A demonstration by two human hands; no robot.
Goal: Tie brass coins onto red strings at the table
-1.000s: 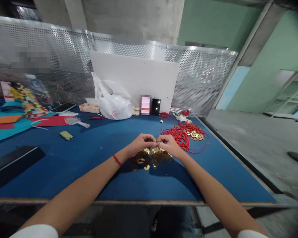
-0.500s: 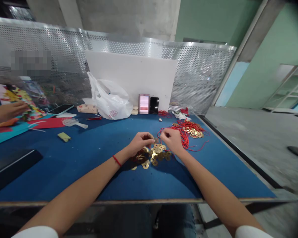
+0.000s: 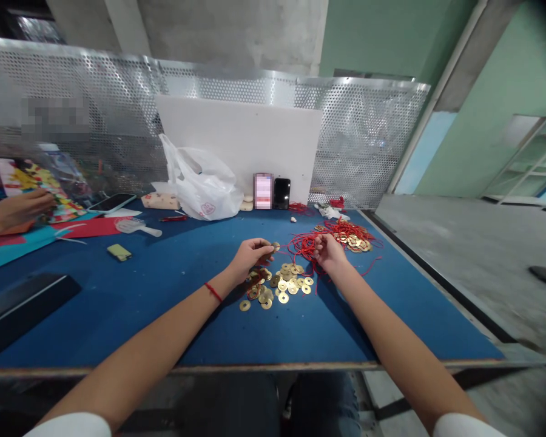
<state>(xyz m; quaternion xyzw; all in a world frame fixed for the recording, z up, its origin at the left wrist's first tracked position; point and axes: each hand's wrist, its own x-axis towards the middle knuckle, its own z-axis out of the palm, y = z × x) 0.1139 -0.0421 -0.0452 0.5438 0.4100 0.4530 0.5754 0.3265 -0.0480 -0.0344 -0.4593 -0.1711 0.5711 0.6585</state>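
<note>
Brass coins (image 3: 282,285) loose on tabletop (image 3: 200,328), just below left hand (image 3: 253,255) and right hand (image 3: 329,253). Left fingers (image 3: 266,244) curled, coin (image 3: 275,246) at tips, grip unclear; right fingers (image 3: 321,241) clenched, seemingly on red cord (image 3: 306,246). Risk: tugged cord snagging, dragging coins. White plastic bag (image 3: 204,185) well beyond fingers, contents hidden.

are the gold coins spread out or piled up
Spread out: the gold-coloured coins lie scattered flat on the blue table, with only a few overlapping.
</note>
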